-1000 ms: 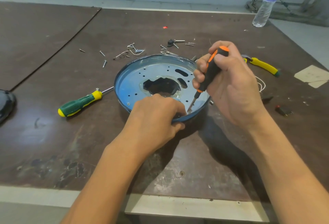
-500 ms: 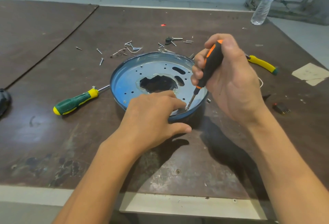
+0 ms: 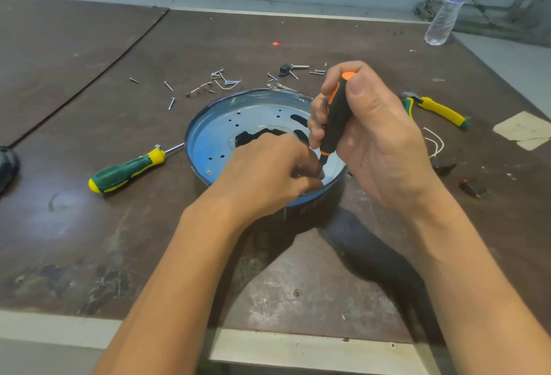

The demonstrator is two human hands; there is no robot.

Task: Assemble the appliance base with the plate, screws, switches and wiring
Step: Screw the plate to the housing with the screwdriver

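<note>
While the right grip (image 3: pixel 375 142) is clenched round the orange-and-black screwdriver (image 3: pixel 335 118), held near upright, the tip bears on the near right part of the plate (image 3: pixel 214 136), just inside the rim. The left grip (image 3: pixel 268 171) lies curled over that spot. Its fingertips are hidden, so whether they pinch a screw or only steady the tip cannot be told.

The plate sits flat at the middle of the bench (image 3: pixel 89 240). It is a shallow round dish of thin sheet metal with a blue sheen, a raised rim, small punched holes and an irregular cut-out at the centre. Judged by its form, it is light and stiff but likely to slide or turn under driver pressure: hold it at the rim or press on the flat beside the fastener. Cut edges may be sharp.

Loose screws (image 3: pixel 171 103) lie scattered behind the plate: small, smooth, prone to roll. Take 1 at a time. White wiring (image 3: pixel 433 143) and 1 small dark switch (image 3: pixel 474 188) lie to the right; the wiring looks thin and limp.
</note>
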